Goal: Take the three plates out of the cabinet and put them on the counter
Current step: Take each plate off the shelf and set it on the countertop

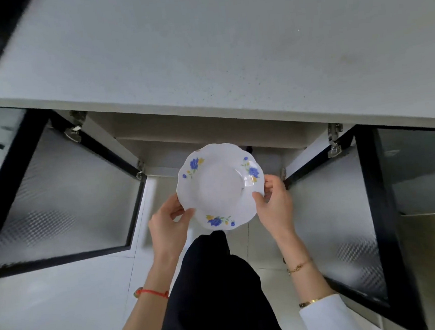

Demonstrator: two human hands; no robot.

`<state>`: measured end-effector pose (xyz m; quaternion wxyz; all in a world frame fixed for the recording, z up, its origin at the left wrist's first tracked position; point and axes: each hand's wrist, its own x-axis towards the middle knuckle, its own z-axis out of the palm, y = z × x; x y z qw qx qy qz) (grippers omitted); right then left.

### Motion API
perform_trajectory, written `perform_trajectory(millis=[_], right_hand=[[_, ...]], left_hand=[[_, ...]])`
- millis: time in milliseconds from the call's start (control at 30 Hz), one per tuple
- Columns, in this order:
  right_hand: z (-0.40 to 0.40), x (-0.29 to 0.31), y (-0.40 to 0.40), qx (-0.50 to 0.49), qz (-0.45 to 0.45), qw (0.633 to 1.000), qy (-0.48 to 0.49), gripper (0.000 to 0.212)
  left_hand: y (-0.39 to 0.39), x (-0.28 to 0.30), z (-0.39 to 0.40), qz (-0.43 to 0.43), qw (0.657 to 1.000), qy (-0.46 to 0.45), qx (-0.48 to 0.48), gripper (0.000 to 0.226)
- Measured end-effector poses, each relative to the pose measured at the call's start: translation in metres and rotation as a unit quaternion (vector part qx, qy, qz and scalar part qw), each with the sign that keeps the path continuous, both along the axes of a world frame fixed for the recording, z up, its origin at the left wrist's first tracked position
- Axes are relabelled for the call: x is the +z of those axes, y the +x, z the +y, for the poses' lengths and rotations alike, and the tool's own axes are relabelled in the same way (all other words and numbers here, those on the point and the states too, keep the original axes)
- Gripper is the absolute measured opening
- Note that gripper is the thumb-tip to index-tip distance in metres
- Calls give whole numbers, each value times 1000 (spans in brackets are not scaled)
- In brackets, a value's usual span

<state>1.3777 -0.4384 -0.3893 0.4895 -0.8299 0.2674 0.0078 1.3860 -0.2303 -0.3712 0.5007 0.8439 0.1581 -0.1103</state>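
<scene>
Below counter edge, before open cabinet (pixel 209 144): one white scalloped plate (pixel 219 185) with blue and yellow flower sprays, held level between both hands. Left hand (pixel 167 221) pinched on near-left rim, thumb on top; right hand (pixel 275 204) curled round right rim, thumb likewise on top. Held clear of cabinet mouth, not yet on counter (pixel 228 46). Risks judged: rim struck against overhanging counter edge if lifted straight up without first being drawn back; slip from thin thumb-and-finger hold on glazed rim; knock against hinged doors either side. Other two plates not made out; cabinet interior largely hidden behind held plate. Surface: pale grey speckled counter, faint marks toward right, dark blurred recess at far left corner. Left door (pixel 62 192) and right door (pixel 345 220) swung wide, black-framed, textured frosted glass, metal hinges showing. Pale tiled floor (pixel 53 308) below; dark trouser leg (pixel 216 290) under plate.
</scene>
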Motion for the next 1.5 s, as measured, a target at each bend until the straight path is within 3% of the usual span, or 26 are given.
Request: perform_trajectory(millis=[400, 667, 1500], right_hand=[[13, 165, -76, 26, -43, 999, 1, 33], [14, 229, -116, 19, -88, 996, -20, 33], [8, 270, -107, -21, -138, 990, -25, 35]], left_hand=[[-71, 171, 22, -53, 999, -5, -13, 41], [-100, 237, 32, -96, 994, -18, -46, 40], [-78, 277, 25, -124, 986, -91, -72, 42]])
